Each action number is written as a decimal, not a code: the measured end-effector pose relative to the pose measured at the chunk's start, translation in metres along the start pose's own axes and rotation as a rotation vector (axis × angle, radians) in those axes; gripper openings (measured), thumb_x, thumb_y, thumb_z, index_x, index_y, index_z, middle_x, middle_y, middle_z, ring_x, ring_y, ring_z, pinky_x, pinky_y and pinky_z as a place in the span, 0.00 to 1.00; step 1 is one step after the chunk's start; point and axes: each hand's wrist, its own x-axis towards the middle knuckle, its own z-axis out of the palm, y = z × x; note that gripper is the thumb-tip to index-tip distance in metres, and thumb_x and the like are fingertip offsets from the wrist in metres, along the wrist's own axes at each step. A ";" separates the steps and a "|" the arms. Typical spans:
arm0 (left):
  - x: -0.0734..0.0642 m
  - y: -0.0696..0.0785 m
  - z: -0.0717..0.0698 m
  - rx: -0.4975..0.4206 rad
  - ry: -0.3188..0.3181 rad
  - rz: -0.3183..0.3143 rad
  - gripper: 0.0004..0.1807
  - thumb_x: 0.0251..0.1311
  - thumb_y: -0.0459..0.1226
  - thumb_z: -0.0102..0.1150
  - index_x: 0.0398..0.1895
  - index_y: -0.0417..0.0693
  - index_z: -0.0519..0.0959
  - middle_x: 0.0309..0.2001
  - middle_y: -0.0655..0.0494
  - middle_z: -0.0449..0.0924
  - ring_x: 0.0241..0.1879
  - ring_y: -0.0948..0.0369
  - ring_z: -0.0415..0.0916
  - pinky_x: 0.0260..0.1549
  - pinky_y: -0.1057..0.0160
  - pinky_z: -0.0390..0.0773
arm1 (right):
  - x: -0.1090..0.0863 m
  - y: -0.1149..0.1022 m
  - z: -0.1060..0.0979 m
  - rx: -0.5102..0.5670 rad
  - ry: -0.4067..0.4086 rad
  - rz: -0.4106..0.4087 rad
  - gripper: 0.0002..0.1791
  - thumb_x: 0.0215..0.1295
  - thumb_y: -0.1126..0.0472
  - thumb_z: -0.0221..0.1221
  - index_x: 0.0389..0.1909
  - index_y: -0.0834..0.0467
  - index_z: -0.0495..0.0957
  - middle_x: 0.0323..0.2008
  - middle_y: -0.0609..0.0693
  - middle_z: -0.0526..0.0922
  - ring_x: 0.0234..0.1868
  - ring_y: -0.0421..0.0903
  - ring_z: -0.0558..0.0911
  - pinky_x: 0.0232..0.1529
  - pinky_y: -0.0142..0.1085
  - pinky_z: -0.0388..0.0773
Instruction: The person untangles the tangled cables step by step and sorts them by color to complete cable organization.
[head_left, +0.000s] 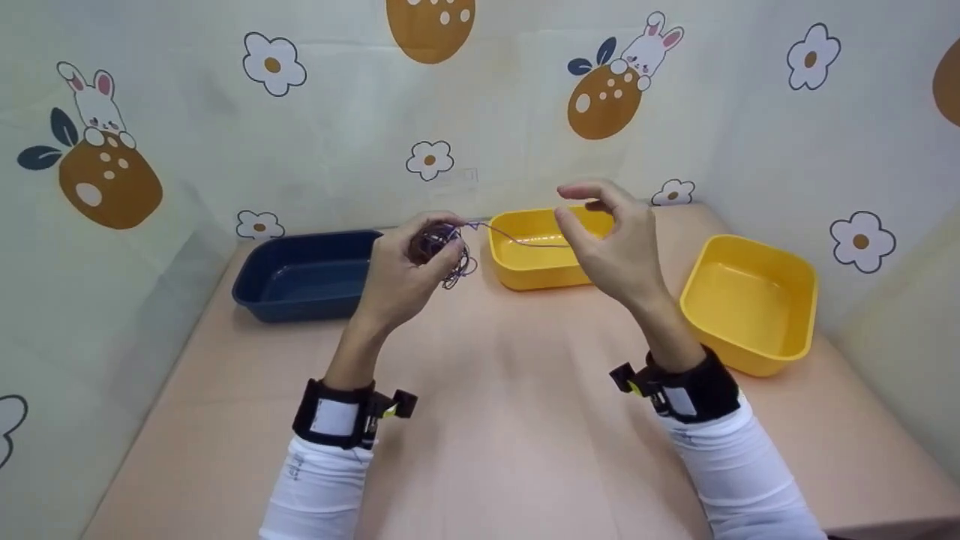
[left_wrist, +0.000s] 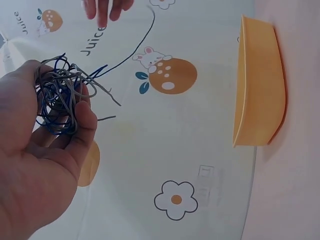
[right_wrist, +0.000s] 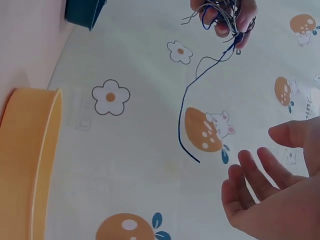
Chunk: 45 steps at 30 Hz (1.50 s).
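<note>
A tangled bundle of thin blue and grey wire [left_wrist: 62,95] is gripped between the fingers and thumb of my left hand [head_left: 409,274], above the table. From it a single blue strand [right_wrist: 181,120] runs out toward the right, and its tip hangs free in the right wrist view. Several short grey ends stick out of the tangle. My right hand [head_left: 619,244] is raised beside the strand with thumb and fingers spread apart, holding nothing. In the right wrist view a gap shows between its fingertips [right_wrist: 245,157] and the strand's tip.
Behind the left hand stands a dark blue bin [head_left: 300,307]. One yellow bin [head_left: 536,280] sits at the back, partly behind the right hand; another yellow bin [head_left: 750,364] is at the right. A patterned wall covering [head_left: 337,142] rises behind the pinkish table [head_left: 480,420].
</note>
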 end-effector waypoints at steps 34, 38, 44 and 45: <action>-0.004 0.009 0.010 -0.065 -0.181 -0.052 0.17 0.76 0.34 0.68 0.65 0.46 0.86 0.50 0.49 0.91 0.40 0.57 0.85 0.39 0.68 0.87 | -0.006 0.022 0.026 -0.484 -0.019 -0.419 0.03 0.80 0.72 0.65 0.42 0.67 0.85 0.39 0.61 0.87 0.41 0.57 0.89 0.48 0.44 0.93; -0.003 0.009 0.008 -0.091 -0.194 -0.048 0.17 0.76 0.34 0.69 0.64 0.45 0.86 0.48 0.48 0.91 0.38 0.57 0.86 0.38 0.67 0.87 | -0.004 0.026 0.021 -0.503 -0.023 -0.395 0.02 0.80 0.73 0.64 0.44 0.68 0.85 0.41 0.61 0.87 0.42 0.58 0.89 0.50 0.44 0.93; -0.003 0.008 0.002 -0.126 -0.206 -0.036 0.17 0.75 0.32 0.68 0.64 0.43 0.86 0.48 0.47 0.90 0.39 0.57 0.85 0.38 0.67 0.87 | 0.001 0.036 0.011 -0.506 0.004 -0.343 0.04 0.82 0.72 0.62 0.45 0.69 0.85 0.42 0.63 0.87 0.44 0.60 0.90 0.53 0.46 0.94; -0.003 0.008 0.000 -0.124 -0.202 -0.036 0.17 0.75 0.31 0.68 0.64 0.43 0.86 0.47 0.47 0.90 0.39 0.57 0.85 0.37 0.67 0.87 | 0.002 0.038 0.009 -0.508 0.013 -0.330 0.04 0.82 0.72 0.62 0.45 0.69 0.85 0.41 0.63 0.87 0.44 0.60 0.90 0.52 0.47 0.94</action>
